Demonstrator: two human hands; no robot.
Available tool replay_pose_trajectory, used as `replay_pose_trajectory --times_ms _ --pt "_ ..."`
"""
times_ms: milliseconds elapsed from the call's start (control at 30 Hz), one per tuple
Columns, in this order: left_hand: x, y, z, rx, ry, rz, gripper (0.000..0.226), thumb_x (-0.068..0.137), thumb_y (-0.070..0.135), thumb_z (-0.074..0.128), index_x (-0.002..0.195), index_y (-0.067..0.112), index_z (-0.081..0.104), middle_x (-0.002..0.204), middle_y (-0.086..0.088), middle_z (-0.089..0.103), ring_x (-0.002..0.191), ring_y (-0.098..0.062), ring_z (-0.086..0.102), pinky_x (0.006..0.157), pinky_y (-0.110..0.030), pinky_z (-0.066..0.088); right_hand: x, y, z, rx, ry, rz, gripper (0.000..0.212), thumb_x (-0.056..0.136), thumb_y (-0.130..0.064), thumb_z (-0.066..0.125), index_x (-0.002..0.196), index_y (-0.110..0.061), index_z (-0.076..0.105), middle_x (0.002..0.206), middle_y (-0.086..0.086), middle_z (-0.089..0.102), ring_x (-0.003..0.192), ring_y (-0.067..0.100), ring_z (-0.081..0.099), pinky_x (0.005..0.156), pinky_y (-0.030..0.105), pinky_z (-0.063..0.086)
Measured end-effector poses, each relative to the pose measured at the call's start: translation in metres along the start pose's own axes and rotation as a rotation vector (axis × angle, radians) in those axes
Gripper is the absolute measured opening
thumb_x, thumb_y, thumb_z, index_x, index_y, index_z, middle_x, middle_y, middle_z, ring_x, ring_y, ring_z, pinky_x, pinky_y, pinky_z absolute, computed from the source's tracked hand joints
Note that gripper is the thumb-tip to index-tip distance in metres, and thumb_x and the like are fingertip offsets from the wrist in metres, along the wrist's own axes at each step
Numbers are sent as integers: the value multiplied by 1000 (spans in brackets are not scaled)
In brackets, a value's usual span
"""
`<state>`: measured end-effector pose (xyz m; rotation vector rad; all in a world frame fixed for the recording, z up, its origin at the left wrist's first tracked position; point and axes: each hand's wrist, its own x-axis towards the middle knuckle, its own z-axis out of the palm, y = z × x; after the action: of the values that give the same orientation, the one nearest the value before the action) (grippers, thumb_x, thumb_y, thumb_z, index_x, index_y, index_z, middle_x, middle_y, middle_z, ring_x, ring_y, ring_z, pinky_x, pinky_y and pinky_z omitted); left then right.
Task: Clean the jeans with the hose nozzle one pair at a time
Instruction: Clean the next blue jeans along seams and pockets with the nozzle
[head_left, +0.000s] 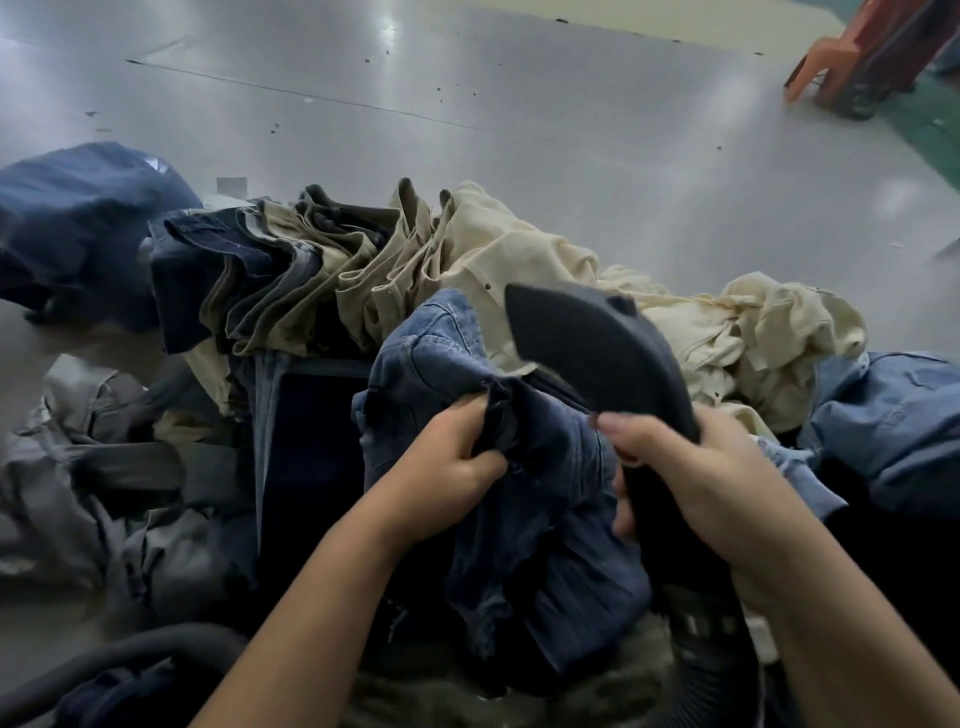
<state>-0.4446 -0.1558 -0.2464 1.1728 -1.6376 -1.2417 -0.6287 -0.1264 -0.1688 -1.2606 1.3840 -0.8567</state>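
Both hands are gripping: left hand (457, 457) is bunching blue jeans (519, 467), right hand (691, 467) is clutching dark nozzle (587, 338). Jeans are lying crumpled just beside nozzle.

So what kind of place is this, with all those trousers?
Probably a clothing factory or laundry workroom. Piles of jeans cover a big metal table, and the person holds a hose nozzle over one blue pair.

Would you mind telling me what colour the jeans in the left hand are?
Blue denim jeans, gripped by the left hand; seen in the head view.
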Motion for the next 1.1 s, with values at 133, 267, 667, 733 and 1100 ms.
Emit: replay_pose_trajectory --times_ms 133,267,667,733,1100 --pt "2 0 1 38 44 -4 39 68 10 46 104 4 60 107 -9 64 105 -21 59 96 -43 46 -7 -1 -8 9 -56 21 33 59 -43 72 64 -11 66 48 15 57 39 27 56 41 28 44" --pt "5 -1 -5 34 89 -20 36 68 13 46 100 21 60 107 -3 63 103 -16 59 87 -26 47 -18 5 1 -71 -193 72 19 57 -45 71 58 -27 66 48 8 58 39 25 58 40 25 42" --pt "6 -11 -7 294 117 68 24 68 15 44 87 17 58 90 17 53 91 -15 53 75 -12 39 -14 10 -1 -83 -165 88 17 66 -37 69 57 -23 64 49 7 57 40 26 58 39 27 42" --pt "6 -14 0 428 57 121 15 68 15 44 79 11 54 87 4 56 88 -26 55 73 -26 44 -3 11 -6 -76 -88 62 27 72 -34 76 60 -16 60 49 8 58 40 25 57 40 28 43" --pt "11 0 2 -629 161 -278 39 86 -11 41 98 19 63 81 3 72 75 -10 66 65 -22 53 6 39 18 132 104 -69 34 71 -35 65 91 -6 63 50 11 61 41 16 59 44 20 44"
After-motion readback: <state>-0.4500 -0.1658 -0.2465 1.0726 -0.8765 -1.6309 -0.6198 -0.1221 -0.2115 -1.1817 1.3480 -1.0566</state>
